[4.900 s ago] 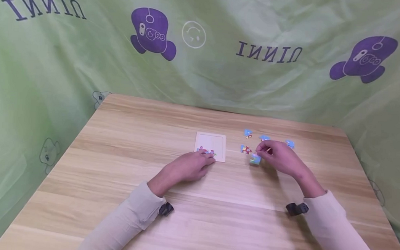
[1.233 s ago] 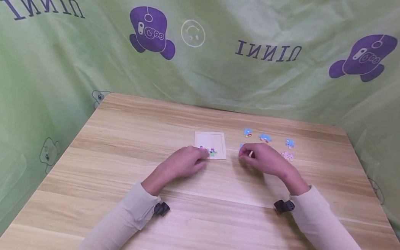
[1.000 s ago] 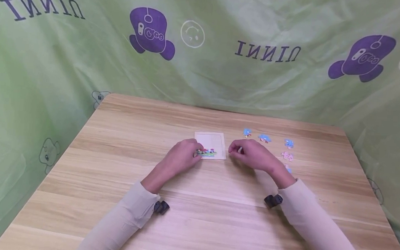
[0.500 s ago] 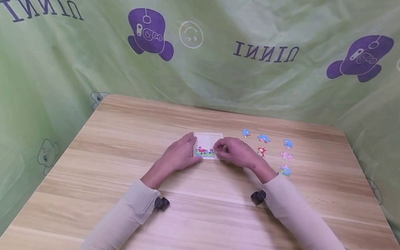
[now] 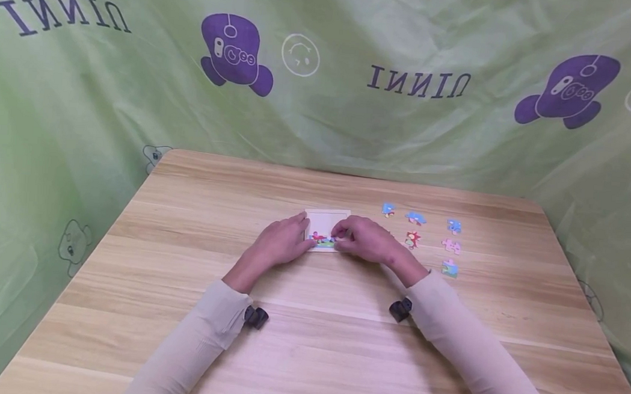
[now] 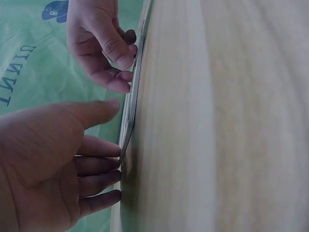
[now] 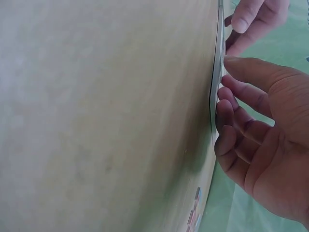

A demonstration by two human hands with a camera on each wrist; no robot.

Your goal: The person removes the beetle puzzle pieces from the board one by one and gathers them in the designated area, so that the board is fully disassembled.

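Observation:
A square, pale wooden puzzle tray (image 5: 322,221) lies on the table, with colourful pieces (image 5: 319,239) laid along its near side. My left hand (image 5: 279,241) rests at the tray's left edge. In the left wrist view its fingers (image 6: 99,185) are fairly straight and touch the edge, with the thumb apart from them. Over the tray's near right part, my right hand (image 5: 366,238) pinches a small puzzle piece between thumb and fingertips. That piece is mostly hidden by the fingers. The right wrist view shows the thumb (image 7: 251,70) at the tray's edge and other fingers curled.
Loose pieces lie to the tray's right: blue ones at the back (image 5: 387,209) (image 5: 415,218), another blue piece (image 5: 453,226), a red one (image 5: 413,239), a pink one (image 5: 451,246) and a pink-green one (image 5: 450,268). A green printed curtain (image 5: 320,125) hangs behind the table.
My right hand has moved left from the loose pieces to the tray. My left hand has shifted from the pieces inside the tray to its left edge.

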